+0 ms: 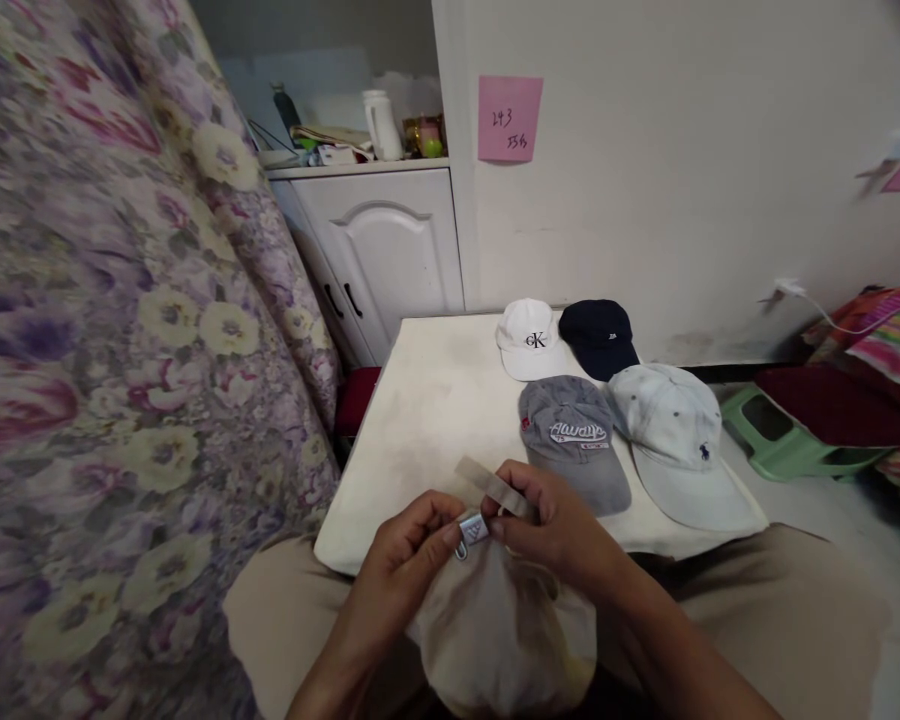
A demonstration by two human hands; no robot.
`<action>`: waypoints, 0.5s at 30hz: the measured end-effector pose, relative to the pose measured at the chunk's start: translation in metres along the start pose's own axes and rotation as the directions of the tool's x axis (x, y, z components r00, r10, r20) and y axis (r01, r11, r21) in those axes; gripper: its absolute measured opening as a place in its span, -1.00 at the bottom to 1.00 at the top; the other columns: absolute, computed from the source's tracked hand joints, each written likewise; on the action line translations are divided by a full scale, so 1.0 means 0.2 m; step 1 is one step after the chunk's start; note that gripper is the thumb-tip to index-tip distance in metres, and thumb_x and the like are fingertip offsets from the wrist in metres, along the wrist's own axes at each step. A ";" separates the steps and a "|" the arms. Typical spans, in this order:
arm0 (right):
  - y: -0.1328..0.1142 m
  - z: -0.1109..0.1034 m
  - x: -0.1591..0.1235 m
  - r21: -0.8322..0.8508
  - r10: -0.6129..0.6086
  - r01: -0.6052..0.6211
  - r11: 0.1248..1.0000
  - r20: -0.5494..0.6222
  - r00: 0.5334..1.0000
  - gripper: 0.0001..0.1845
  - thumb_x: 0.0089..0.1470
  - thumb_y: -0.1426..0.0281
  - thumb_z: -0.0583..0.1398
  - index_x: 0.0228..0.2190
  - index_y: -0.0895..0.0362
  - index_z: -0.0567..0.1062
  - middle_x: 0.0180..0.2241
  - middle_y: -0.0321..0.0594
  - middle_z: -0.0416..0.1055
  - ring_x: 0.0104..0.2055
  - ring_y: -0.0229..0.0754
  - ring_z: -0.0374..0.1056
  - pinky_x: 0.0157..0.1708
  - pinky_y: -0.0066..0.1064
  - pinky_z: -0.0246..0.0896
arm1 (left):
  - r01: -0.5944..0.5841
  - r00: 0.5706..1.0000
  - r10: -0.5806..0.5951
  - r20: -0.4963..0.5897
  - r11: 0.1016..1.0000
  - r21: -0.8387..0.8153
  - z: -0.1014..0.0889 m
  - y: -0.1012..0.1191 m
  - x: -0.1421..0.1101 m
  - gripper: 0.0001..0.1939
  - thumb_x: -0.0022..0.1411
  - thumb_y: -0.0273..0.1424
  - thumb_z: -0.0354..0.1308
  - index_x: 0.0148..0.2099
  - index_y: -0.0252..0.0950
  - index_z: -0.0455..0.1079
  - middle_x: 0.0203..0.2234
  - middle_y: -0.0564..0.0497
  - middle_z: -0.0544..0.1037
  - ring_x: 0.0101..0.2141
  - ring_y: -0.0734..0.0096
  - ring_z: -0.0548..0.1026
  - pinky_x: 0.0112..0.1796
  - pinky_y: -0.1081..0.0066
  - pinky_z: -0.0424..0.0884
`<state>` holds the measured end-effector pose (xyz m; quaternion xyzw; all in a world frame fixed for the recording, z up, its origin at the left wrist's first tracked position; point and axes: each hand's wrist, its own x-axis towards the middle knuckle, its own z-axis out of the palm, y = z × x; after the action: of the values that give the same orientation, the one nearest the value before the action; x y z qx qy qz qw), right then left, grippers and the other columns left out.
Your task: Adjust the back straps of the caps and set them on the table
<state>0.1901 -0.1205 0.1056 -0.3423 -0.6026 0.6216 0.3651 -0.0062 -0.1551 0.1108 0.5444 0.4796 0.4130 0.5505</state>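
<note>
A beige cap (506, 630) hangs between my knees, with its back strap uppermost. My left hand (418, 545) pinches the metal buckle (473, 528) of the strap between thumb and fingers. On the other side of the buckle, my right hand (544, 520) grips the beige strap (487, 482), whose loose end sticks up toward the left. On the table beyond my hands lie a grey cap (570, 440) with "Always" lettering, a pale blue cap (675, 430), a white cap (526, 338) marked CK and a navy cap (598, 335).
The cream-covered table (427, 400) stands against the wall. A floral curtain (142, 400) hangs close on the left. Behind are a white cabinet (386, 250) and a white jug (382, 125). A green stool (780, 440) is at the right.
</note>
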 end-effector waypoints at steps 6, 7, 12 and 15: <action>0.00 0.01 0.00 -0.095 -0.047 0.045 0.994 -0.016 0.999 -0.91 0.00 0.54 0.19 -0.42 0.12 0.40 -0.52 -0.41 0.27 -0.48 -0.33 0.14 -0.49 -0.51 0.02 | 0.059 0.990 -0.063 0.123 0.998 0.034 -0.02 0.01 0.00 -0.70 0.19 -0.16 0.27 -0.24 -0.32 0.44 -0.42 0.07 0.44 -0.39 0.43 0.33 -0.35 0.50 0.25; -0.01 0.01 0.00 -0.109 -0.050 0.048 0.993 -0.016 0.999 -0.90 0.00 0.55 0.18 -0.42 0.12 0.40 -0.52 -0.41 0.28 -0.48 -0.33 0.15 -0.48 -0.51 0.03 | 0.062 0.990 -0.065 0.125 0.998 0.031 -0.02 0.00 0.00 -0.70 0.19 -0.16 0.27 -0.26 -0.32 0.44 -0.44 0.08 0.43 -0.41 0.45 0.31 -0.37 0.51 0.23; -0.04 0.01 -0.02 -0.175 -0.072 0.068 0.982 -0.017 0.997 -0.90 0.01 0.55 0.21 -0.40 0.12 0.42 -0.51 -0.41 0.30 -0.46 -0.33 0.18 -0.47 -0.51 0.04 | 0.049 0.991 -0.043 0.129 0.998 -0.042 -0.01 -0.02 0.00 -0.74 0.23 -0.18 0.24 -0.27 -0.30 0.42 -0.46 0.08 0.42 -0.46 0.48 0.29 -0.43 0.52 0.20; -0.04 0.00 -0.02 -0.174 -0.112 0.106 0.979 -0.022 0.993 -0.96 0.11 0.41 0.23 -0.34 0.11 0.46 -0.48 -0.38 0.35 -0.45 -0.32 0.21 -0.46 -0.50 0.07 | 0.052 0.993 -0.040 0.114 0.993 -0.106 -0.01 -0.02 0.00 -0.73 0.22 -0.18 0.25 -0.31 -0.29 0.40 -0.50 0.09 0.40 -0.48 0.50 0.29 -0.45 0.53 0.19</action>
<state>0.1930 -0.1239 0.1143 -0.3489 -0.6662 0.5405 0.3772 -0.0082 -0.1560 0.1065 0.5249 0.4372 0.3945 0.6146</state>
